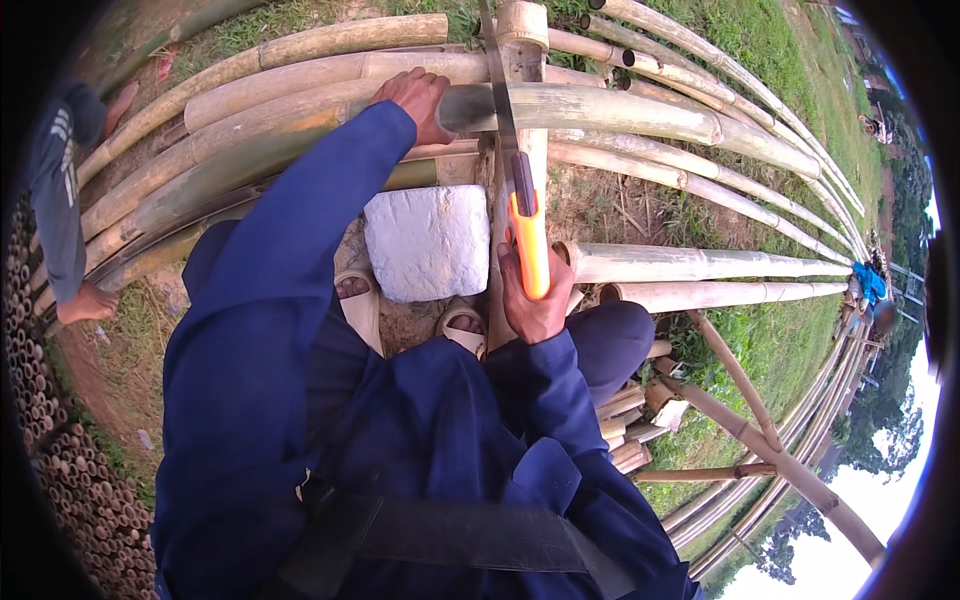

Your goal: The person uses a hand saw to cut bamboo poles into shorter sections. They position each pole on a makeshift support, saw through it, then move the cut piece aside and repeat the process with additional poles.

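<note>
A bamboo pole (pixel 640 108) runs crosswise in front of me, over a pale upright-notched bamboo support (pixel 523 60). My left hand (pixel 415 105) is closed around the pole near its greyish end. In my right hand (pixel 535 300) is a hand saw (pixel 530 235), gripped by its orange and yellow handle. The saw's long, narrow blade points away from me and crosses the pole just right of my left hand. How deep its teeth sit in the bamboo I cannot tell. Between my sandalled feet lies a rough whitish block (pixel 428 243).
More bamboo poles (pixel 290 95) are stacked at the left, and others (pixel 700 262) stretch away to the right. Short cut pieces (pixel 630 430) lie beside my right knee. A bare-footed person (pixel 65 200) is at the far left; another in blue (pixel 872 285) is distant right.
</note>
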A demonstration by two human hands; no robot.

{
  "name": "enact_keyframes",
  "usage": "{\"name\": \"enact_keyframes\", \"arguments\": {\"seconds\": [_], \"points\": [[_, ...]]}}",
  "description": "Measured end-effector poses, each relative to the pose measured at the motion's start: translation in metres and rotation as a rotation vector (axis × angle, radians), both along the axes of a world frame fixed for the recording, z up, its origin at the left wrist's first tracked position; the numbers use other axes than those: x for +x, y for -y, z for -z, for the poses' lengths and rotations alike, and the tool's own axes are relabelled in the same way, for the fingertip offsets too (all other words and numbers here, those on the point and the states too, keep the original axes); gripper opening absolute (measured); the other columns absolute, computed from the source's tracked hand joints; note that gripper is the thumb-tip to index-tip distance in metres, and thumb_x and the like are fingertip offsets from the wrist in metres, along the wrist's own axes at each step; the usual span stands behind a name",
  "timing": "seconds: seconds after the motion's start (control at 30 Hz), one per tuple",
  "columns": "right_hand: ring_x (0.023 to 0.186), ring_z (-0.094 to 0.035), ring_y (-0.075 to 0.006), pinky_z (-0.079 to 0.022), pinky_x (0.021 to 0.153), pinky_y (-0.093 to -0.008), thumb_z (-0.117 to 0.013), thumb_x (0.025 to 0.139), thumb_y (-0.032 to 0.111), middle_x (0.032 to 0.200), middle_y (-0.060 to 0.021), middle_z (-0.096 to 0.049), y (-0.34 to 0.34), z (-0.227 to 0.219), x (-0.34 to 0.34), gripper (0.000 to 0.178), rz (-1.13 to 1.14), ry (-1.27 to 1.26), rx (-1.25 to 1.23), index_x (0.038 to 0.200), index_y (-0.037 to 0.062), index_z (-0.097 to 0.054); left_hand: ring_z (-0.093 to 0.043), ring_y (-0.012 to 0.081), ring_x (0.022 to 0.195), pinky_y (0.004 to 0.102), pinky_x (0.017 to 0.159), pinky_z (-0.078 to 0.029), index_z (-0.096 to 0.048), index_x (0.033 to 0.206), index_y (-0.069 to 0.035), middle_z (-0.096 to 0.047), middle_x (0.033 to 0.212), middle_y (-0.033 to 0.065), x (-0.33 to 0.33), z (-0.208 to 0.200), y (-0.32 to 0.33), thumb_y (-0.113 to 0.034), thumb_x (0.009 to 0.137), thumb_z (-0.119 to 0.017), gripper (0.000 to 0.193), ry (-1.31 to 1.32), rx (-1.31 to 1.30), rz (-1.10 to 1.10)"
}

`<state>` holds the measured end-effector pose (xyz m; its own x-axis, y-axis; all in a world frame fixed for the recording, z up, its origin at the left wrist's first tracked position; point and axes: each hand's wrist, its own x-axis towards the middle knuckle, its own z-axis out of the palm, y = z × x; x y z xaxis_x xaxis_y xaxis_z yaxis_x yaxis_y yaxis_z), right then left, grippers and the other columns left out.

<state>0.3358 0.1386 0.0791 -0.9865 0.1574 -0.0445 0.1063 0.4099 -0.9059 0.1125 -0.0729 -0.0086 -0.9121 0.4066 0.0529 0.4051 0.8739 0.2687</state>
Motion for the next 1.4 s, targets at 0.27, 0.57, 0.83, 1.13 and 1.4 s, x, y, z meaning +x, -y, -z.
{"name": "enact_keyframes", "arguments": {"seconds": [0.27,0.57,0.83,1.13,1.4], "points": [[0.076,-0.071,-0.0171,-0.056,0.075,-0.0306,-0.070,0.092,0.004,0.087,-0.0146,-0.074,-0.023,-0.033,0.101,0.033,-0.034,-0.012,0.183,0.124,-0.0056,-0.069,-0.062,0.0319,0.114,0.0440,0.097,-0.055,-0.064,0.113,-0.001,-0.069,0.108,0.0154,0.003,0.023,-0.001,-0.042,0.067,-0.088,0.066,-0.061,0.044,-0.015],[0.066,-0.053,-0.0084,-0.049,0.064,-0.0276,-0.072,0.094,0.007,0.074,-0.0050,-0.065,-0.030,-0.022,0.083,0.023,0.002,0.089,-0.008,0.114,-0.0047,-0.070,-0.063,0.0325,0.111,0.0455,0.096,-0.055,-0.064,0.110,0.000,-0.069,0.105,0.0167,-0.015,0.005,0.007,-0.048,0.067,-0.086,0.068,0.098,-0.026,0.016],[0.066,-0.055,-0.0087,-0.047,0.062,-0.0288,-0.073,0.093,0.008,0.074,-0.0047,-0.065,-0.015,-0.014,-0.003,0.016,0.022,0.100,-0.009,0.100,-0.0060,-0.070,-0.062,0.0316,0.112,0.0434,0.098,-0.054,-0.062,0.116,-0.001,-0.068,0.110,0.0153,0.001,0.012,-0.005,-0.040,0.068,-0.089,0.067,-0.086,0.031,0.013],[0.083,-0.066,-0.0104,-0.052,0.080,-0.0263,-0.070,0.094,0.005,0.093,-0.0087,-0.073,-0.037,-0.028,0.097,0.033,-0.035,0.164,-0.022,0.124,-0.0061,-0.068,-0.063,0.0332,0.110,0.0439,0.097,-0.054,-0.061,0.115,-0.001,-0.068,0.109,0.0177,0.013,0.011,0.007,-0.035,0.067,-0.090,0.065,-0.007,0.017,0.010],[0.066,-0.051,-0.0064,-0.044,0.060,-0.0267,-0.071,0.096,0.009,0.071,-0.0009,-0.061,-0.007,-0.004,-0.035,0.014,-0.060,0.034,-0.113,0.095,-0.0047,-0.067,-0.066,0.0333,0.111,0.0442,0.100,-0.053,-0.061,0.110,-0.002,-0.070,0.108,0.0193,0.006,-0.008,-0.010,-0.036,0.069,-0.088,0.060,0.027,0.015,-0.007]]}}
